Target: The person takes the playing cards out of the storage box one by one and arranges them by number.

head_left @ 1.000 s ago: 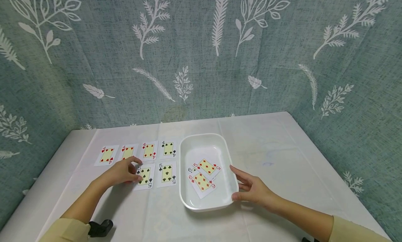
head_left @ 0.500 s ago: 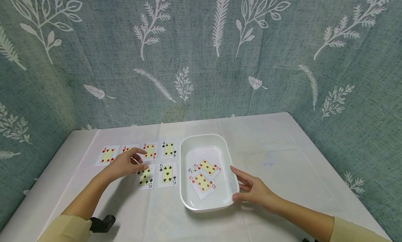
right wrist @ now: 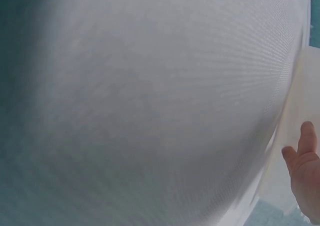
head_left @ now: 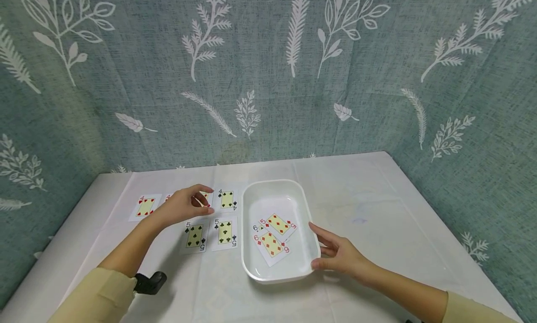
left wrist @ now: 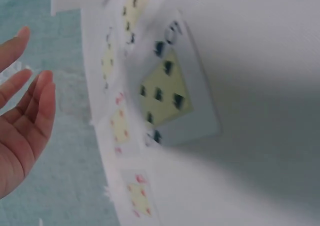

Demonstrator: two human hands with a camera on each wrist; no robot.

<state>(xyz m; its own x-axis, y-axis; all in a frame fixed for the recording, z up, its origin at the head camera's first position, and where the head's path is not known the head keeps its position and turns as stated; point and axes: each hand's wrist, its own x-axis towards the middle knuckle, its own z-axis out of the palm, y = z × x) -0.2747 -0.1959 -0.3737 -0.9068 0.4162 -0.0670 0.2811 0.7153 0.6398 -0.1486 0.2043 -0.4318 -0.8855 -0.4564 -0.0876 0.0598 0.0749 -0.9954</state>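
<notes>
You have one white tray (head_left: 251, 206) on the table. It holds three playing cards (head_left: 270, 243). Six more cards (head_left: 225, 232) lie face up on the cloth beside it: four in the far row, two in the near row. Two hands are in view.

White-clothed table (head_left: 369, 197) with face-up cards (head_left: 225, 231) and white tray (head_left: 251, 262).

Head view looks down over the table (head_left: 361, 206); both wrist views sit close above it.
</notes>
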